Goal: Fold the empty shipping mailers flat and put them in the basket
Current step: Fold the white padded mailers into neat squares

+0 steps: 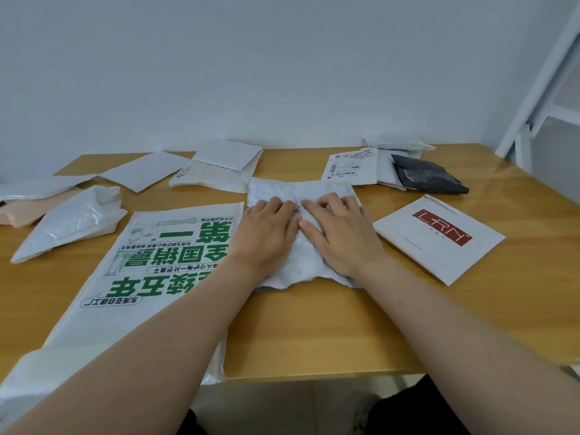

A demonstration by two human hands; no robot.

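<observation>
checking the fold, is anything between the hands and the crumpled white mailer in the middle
Nothing visible. The left hand and right hand both press straight on the mailer. The basket is not in view, so the way there cannot be judged.

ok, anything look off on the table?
The large green-printed mailer overhangs the table's near edge. The white mailer under the left hand and right hand is wrinkled, its near edge ragged. No basket in view.
</observation>
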